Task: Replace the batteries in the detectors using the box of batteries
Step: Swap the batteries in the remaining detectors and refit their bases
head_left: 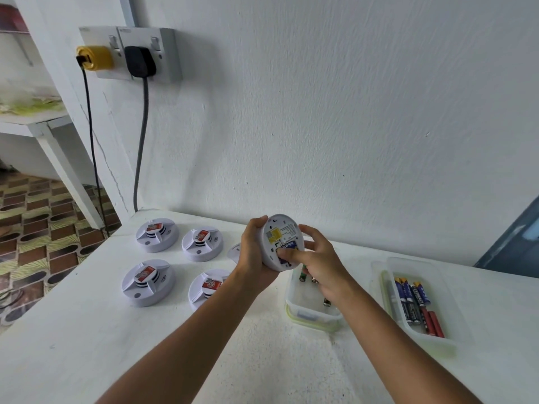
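Observation:
My left hand (253, 252) grips a round white detector (280, 228), held up with its back side toward me. Its battery bay is open and a blue battery (289, 245) sits inside. My right hand (320, 262) has its thumb pressing on that battery, the other fingers spread beside the detector's rim. Below my right hand stands a clear box with a green rim (303, 313) holding a few loose batteries. Further right, a clear tray (431, 341) holds several blue and red batteries (414, 301).
Several more white detectors lie face up on the white table, among them the back left one (157, 235) and the front left one (148, 284). The table's left edge (58, 287) drops to a patterned floor. Two cables hang from wall sockets (140, 53) at the back left.

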